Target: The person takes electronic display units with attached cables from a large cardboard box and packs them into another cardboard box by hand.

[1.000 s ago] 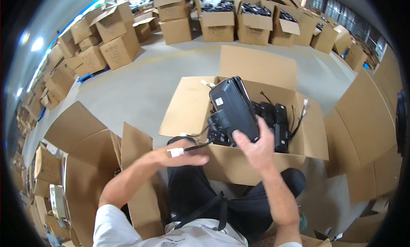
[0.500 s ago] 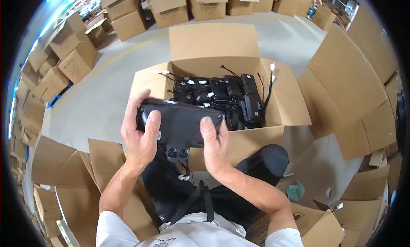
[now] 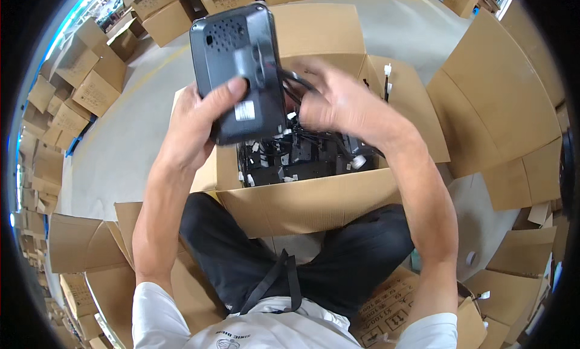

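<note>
A flat black electronic device (image 3: 232,77) with rounded corners is held up nearly upright over the carton. Small holes dot its upper end, and a white label sits near its lower end. My left hand (image 3: 193,122) grips it by the side, thumb across its face. From its right side comes a black cable (image 3: 297,80); my right hand (image 3: 338,101), smeared by motion, is closed round it. A white plug (image 3: 358,162) hangs below that hand. Under both hands stands the open carton (image 3: 314,204), holding several similar black devices (image 3: 308,159) with cables and white plugs.
The carton stands against my bent legs, its flaps spread out. Large open cartons (image 3: 495,107) rise at the right, and another open carton (image 3: 115,288) is at the lower left. Stacked boxes (image 3: 96,77) line the far left and back. A tape roll (image 3: 471,258) lies at the right.
The device has been turned from lying crosswise in both hands to upright in my left hand, and lifted. My right hand has let go of its end and taken the cable.
</note>
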`<state>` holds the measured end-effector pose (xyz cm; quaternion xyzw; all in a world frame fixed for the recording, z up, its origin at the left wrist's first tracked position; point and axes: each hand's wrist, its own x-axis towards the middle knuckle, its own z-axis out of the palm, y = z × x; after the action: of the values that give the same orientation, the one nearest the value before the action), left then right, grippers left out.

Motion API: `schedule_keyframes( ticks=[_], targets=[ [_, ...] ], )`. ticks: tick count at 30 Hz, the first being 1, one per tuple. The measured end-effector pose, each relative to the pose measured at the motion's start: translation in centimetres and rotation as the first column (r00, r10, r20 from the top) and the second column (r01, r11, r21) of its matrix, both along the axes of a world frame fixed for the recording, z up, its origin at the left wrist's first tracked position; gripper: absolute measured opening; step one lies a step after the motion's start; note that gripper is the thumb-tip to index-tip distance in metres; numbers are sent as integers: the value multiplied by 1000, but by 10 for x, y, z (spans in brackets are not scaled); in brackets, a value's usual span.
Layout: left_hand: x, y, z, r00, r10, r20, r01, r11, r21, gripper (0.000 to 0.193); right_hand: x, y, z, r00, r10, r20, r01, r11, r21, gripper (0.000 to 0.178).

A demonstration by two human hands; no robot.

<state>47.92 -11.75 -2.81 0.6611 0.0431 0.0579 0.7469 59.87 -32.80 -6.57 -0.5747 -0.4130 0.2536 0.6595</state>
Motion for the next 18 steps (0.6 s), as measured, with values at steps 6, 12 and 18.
schedule_keyframes(
  ticks=[6, 12, 18],
  targets=[
    [79, 1, -115, 940, -118, -321, 78, 988, -135, 57, 71, -49, -54, 779, 138, 612, 388, 660, -644, 24],
    [130, -57, -263, 800, -150, -581, 23, 975, -221, 41, 145, -32, -109, 42, 640, 767, 793, 446, -416, 9],
    [164, -102, -350, 896, 144, -420, -68, 979, 192, 60, 157, -32, -193, 153, 589, 794, 724, 480, -495, 15]
  ],
)
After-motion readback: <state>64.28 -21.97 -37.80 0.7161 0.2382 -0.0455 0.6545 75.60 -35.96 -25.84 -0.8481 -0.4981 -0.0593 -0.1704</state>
